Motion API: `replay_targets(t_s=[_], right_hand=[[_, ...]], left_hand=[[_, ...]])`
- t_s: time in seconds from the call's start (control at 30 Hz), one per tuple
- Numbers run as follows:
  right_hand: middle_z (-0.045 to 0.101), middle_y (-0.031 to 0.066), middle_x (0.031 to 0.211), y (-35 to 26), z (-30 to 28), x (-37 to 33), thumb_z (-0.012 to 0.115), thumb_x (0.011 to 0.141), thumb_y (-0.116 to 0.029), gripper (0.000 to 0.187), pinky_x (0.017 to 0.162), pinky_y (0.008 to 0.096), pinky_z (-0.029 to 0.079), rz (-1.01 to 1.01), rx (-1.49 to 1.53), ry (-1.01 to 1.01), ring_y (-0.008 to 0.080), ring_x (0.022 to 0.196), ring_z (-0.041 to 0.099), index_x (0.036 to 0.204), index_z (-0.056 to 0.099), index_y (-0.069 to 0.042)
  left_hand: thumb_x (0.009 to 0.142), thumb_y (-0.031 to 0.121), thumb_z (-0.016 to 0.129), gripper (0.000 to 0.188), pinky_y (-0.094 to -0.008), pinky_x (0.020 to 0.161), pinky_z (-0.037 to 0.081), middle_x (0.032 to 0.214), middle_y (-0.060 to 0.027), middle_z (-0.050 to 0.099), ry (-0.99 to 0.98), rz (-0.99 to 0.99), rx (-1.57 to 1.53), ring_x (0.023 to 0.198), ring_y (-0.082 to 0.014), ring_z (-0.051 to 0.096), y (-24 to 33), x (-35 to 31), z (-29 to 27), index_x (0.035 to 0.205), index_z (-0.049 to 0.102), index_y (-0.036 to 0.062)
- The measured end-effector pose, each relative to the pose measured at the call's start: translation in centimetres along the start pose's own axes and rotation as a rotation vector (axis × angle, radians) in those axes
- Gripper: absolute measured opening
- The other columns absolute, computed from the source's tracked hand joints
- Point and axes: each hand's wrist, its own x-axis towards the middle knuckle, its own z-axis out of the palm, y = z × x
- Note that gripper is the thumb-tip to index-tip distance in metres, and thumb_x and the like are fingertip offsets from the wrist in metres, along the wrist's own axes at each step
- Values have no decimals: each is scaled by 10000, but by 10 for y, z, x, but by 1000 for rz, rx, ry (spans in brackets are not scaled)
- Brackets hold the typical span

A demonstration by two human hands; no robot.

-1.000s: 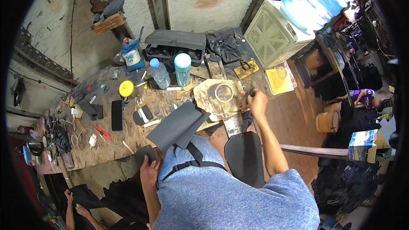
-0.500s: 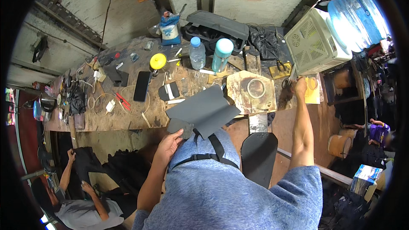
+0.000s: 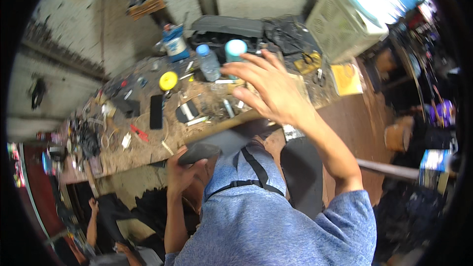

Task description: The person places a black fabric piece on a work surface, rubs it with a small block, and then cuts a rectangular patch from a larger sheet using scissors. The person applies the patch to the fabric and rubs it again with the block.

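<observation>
My left hand [image 3: 185, 170] is closed on a small dark grey piece of sheet material [image 3: 199, 153] just off the bench's near edge. Behind that piece shows a larger grey sheet [image 3: 227, 140], smeared by motion; I cannot tell whether the same fingers grip it. My right hand [image 3: 278, 91] hovers above the bench, fingers spread, holding nothing. It partly hides a teal-capped bottle [image 3: 235, 49] and a pale board. To its left stands a clear blue-capped bottle [image 3: 209, 64]. Scissors [image 3: 320, 77] lie at the right, beside a yellow sheet [image 3: 346, 80].
On the workbench [image 3: 148, 150] lie a black phone [image 3: 156, 112], red-handled pliers [image 3: 139, 133], a yellow round container [image 3: 168, 81] and cables. An open grey case [image 3: 226, 27] is at the back. A dark padded seat [image 3: 301, 170] stands at my right. Another person's arm [image 3: 92, 221] shows lower left.
My right hand has left the scissors area and swung left over the bench, spreading its fingers. My left hand has tilted the grey pieces and drawn them slightly lower. The view has shifted.
</observation>
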Motion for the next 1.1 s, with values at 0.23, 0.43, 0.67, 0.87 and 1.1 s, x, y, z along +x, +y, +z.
replay_targets(t_s=[0.23, 0.43, 0.67, 0.87, 1.1], right_hand=[[603, 307, 1446, -27, 22, -62, 847, 820, -633, 1045, 1145, 490, 467, -36, 720, -896, 434, 1359, 583, 1547, 462, 11], [731, 214, 1074, -92, -57, -150, 880, 844, -316, 516, 866, 463, 555, 387, 622, -391, 375, 1024, 713, 1210, 668, -22], [725, 63, 1050, -144, -277, -266, 757, 997, -312, 351, 821, 363, 577, 791, -155, 1131, 148, 933, 690, 1162, 730, -4], [731, 256, 1214, -157, -475, -370, 735, 985, -335, 599, 1032, 468, 529, 629, -1457, 1679, 362, 1185, 697, 1361, 492, 62], [772, 282, 1027, -123, -563, -407, 822, 880, -430, 691, 823, 542, 608, 616, -1756, 1512, 465, 948, 759, 1311, 491, -4]], left_hand=[[875, 78, 807, 417, -412, 1099, 510, 1377, -204, 707, -363, 611, 158, 1283, -298, 677, 56, 6, -4, 1270, 732, -35], [808, 78, 820, 353, -465, 1104, 507, 1495, -305, 583, -421, 663, 22, 1323, -368, 639, 20, 24, 15, 1129, 759, -54], [1024, 94, 714, 396, -367, 1066, 489, 1276, -145, 678, -144, 255, -583, 1156, -215, 643, -28, 66, 38, 1375, 584, -36], [976, 330, 819, 384, -290, 499, 317, 705, 8, 570, -52, 139, -374, 549, -94, 441, 4, 58, 63, 780, 616, 69], [990, 305, 810, 426, -332, 539, 368, 697, 4, 503, 176, 30, -524, 585, -125, 428, 31, 50, 80, 757, 565, 46]])
